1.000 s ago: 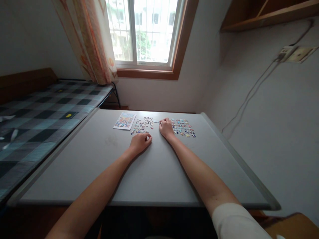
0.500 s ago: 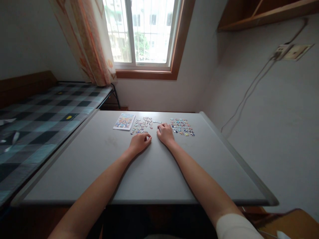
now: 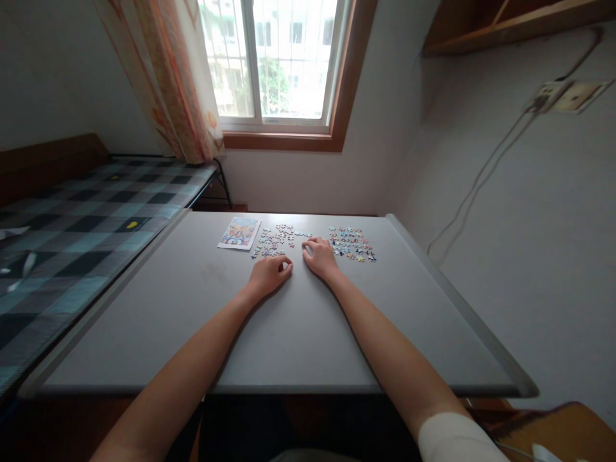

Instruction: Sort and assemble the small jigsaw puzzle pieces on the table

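Loose jigsaw puzzle pieces (image 3: pixel 273 240) lie in a group just beyond my left hand (image 3: pixel 270 274). That hand rests on the table with its fingers curled in and the thumb close to the index finger. Whatever it may hold is too small or hidden to see. To its right, my right hand (image 3: pixel 320 256) lies palm down, fingers bent and slightly apart, touching the tabletop. A second group of puzzle pieces (image 3: pixel 353 244) spreads beside it on the right. Between the groups, a short row of joined pieces (image 3: pixel 303 234) sits beyond my right fingertips.
A printed picture sheet (image 3: pixel 239 233) lies left of the pieces on the grey-white table (image 3: pixel 298 346). A bed with a checked cover (image 3: pixel 96 212) stands along the left. The wall with a socket and cable (image 3: pixel 474 186) runs along the right, and a window is ahead.
My right fingers have loosened and spread slightly at the same spot. My left hand has hardly moved. The view has shifted very slightly.
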